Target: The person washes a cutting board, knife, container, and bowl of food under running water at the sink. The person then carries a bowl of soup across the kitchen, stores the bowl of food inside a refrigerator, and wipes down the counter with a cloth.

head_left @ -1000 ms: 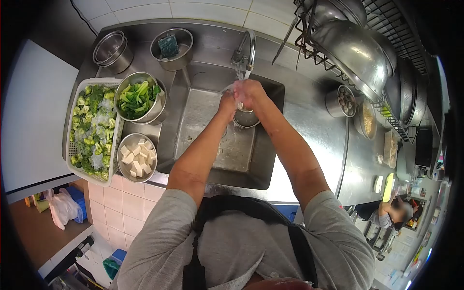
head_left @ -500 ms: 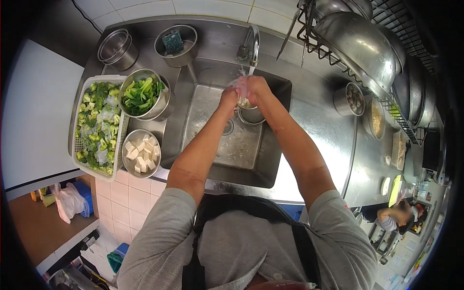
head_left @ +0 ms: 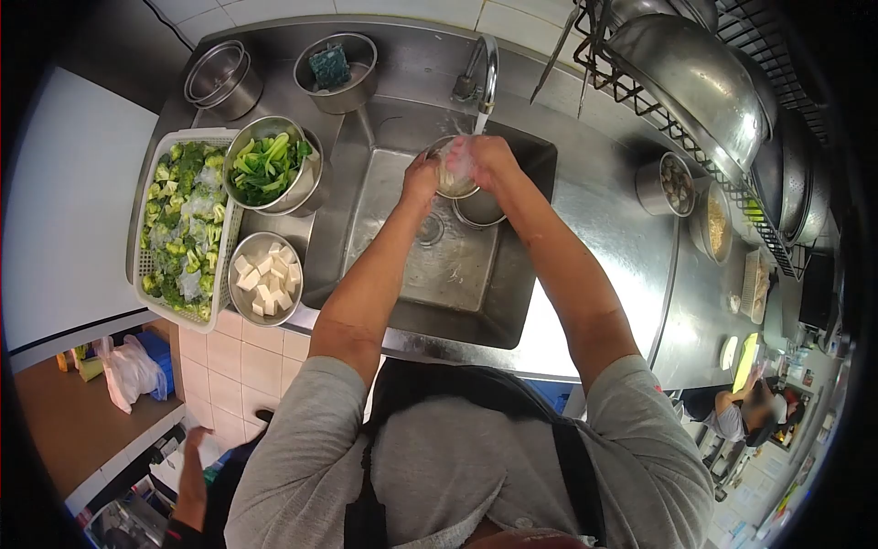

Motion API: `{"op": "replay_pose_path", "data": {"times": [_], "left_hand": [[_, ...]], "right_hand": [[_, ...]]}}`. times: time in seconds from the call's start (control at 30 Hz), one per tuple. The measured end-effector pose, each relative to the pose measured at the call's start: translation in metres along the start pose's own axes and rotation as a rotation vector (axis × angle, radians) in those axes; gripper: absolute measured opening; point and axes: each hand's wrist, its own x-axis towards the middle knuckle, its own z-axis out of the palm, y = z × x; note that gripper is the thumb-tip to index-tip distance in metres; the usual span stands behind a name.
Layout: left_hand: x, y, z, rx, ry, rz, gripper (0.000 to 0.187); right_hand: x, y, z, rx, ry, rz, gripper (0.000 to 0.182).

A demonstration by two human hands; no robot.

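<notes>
Under the running faucet [head_left: 487,82], a metal bowl [head_left: 457,193] with pale contents is held over the sink [head_left: 384,229]. My left hand [head_left: 422,179] grips the bowl's left rim. At its right side my right hand [head_left: 490,163] is closed on a translucent, wet item, perhaps a plastic bag, whose exact shape is blurred by water. A second metal bowl [head_left: 479,210] stands in the sink just below, partly hidden by the held bowl and my right forearm.
Left of the sink are a broccoli basket [head_left: 222,284], a bowl of leafy greens [head_left: 240,201], white cubes [head_left: 265,276] and a bowl with a green scrubber [head_left: 352,99]. A rack of pans [head_left: 686,82] overhangs the right. Other people are at lower left and far right.
My hands have parted slightly, and the held bowl now shows more between them, shifted a little left. Another person's arm has appeared at the lower left.
</notes>
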Motion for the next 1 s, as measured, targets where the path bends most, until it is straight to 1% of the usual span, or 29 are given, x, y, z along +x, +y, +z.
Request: {"op": "replay_pose_path", "data": {"times": [0.03,0.13,0.23,0.47,0.53,0.63,0.67,0.73,0.83,1.0], "left_hand": [[-0.003,0.002,-0.004,0.012,0.017,-0.011,0.045],[-0.009,0.005,-0.013,0.011,0.026,-0.001,0.047],[-0.014,0.003,-0.022,-0.002,0.019,0.052,0.042],[-0.017,-0.001,-0.025,0.005,0.045,0.015,0.044],[-0.011,-0.004,-0.025,0.014,0.075,0.028,0.043],[-0.008,-0.003,-0.023,0.064,0.062,0.008,0.040],[-0.008,-0.002,-0.022,0.063,0.062,0.007,0.040],[-0.009,0.001,-0.016,-0.030,0.068,0.016,0.050],[-0.003,0.003,-0.013,-0.061,0.048,0.061,0.049],[0.006,0.007,-0.016,-0.073,0.088,0.044,0.047]], "right_hand": [[0.007,0.001,-0.002,-0.016,-0.004,-0.007,0.022],[0.007,0.004,-0.003,-0.057,-0.007,-0.034,0.022],[0.002,0.002,-0.001,-0.102,-0.020,-0.056,0.023],[0.001,0.001,0.003,-0.140,-0.020,-0.061,0.022],[-0.003,-0.001,0.003,-0.156,-0.011,-0.056,0.022],[0.000,-0.002,0.000,-0.150,-0.020,-0.055,0.022],[0.002,-0.002,-0.002,-0.127,-0.035,-0.058,0.022],[0.000,-0.004,-0.001,-0.126,-0.025,-0.049,0.023],[-0.002,-0.005,-0.001,-0.114,-0.019,-0.037,0.025],[0.005,-0.006,-0.006,-0.122,-0.031,-0.026,0.026]]}}
